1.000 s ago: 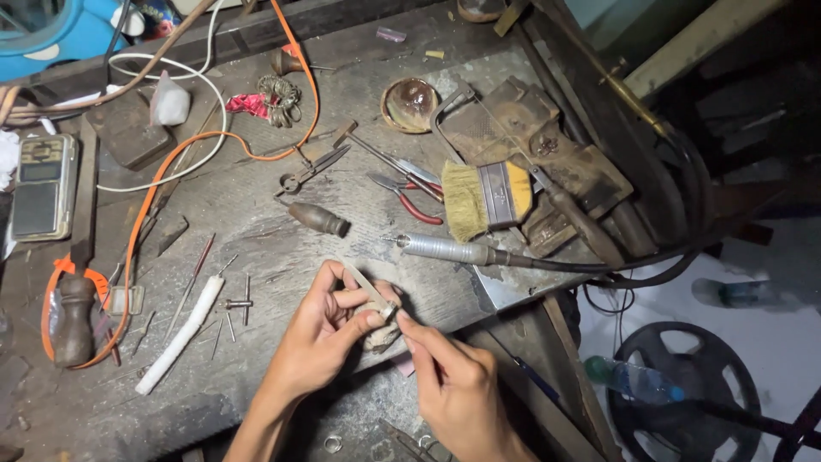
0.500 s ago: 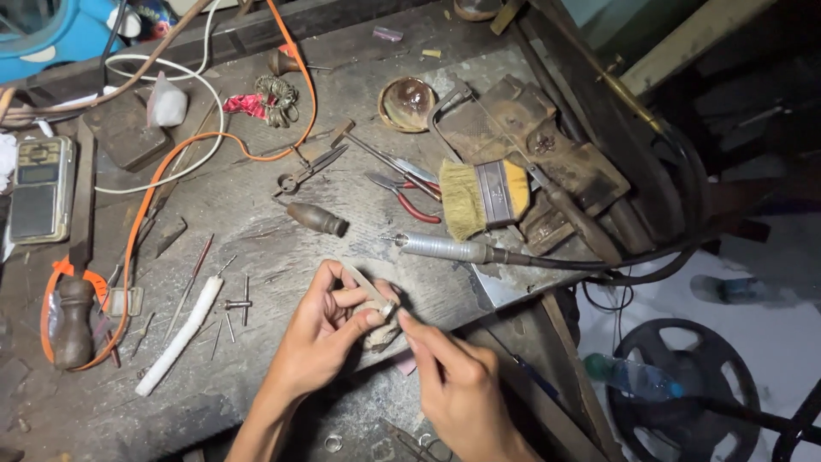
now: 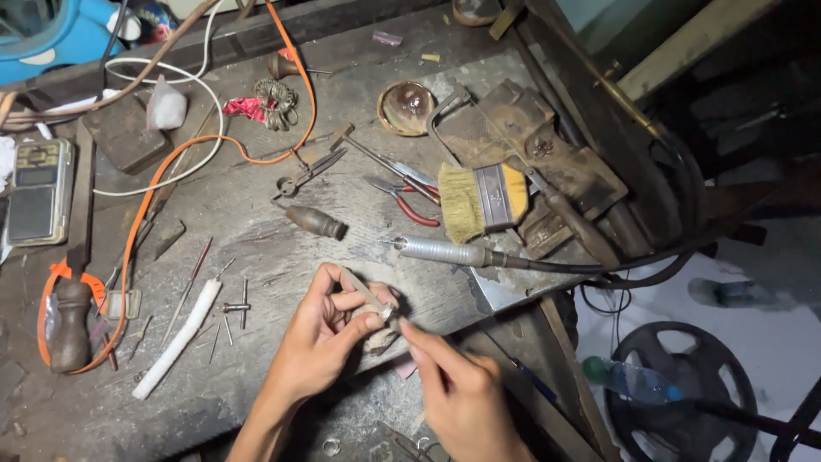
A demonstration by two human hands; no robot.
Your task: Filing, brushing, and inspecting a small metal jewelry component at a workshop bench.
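right at the near edge of the workbench sits the small metal piece, pinched at the fingertips of the left hand and pressed down over a worn wooden peg that juts from the bench edge. a thin flat stick slants up and away from that pinch, lying against the left fingers. the left hand is closed tight on the piece, thumb and forefinger meeting. the right hand comes in from below, index finger stretched out with its tip just at the piece; the other fingers curl in narrow (whether they grip a tool, i cannot tell from here).

moving outward: just beyond the hands lies a silver rotary handpiece, its dark cable running off to the right. behind it a yellow-handled brush with a metal band, and beside that red-handled pliers. a small brown wooden handle rests to the left of those, scissors a little further back. to the left of the hands, a white rod lies on the diagonal, near some loose small bits. an orange cable loops across the bench, a pocket scale at the far left, and a round copper dish towards the back.
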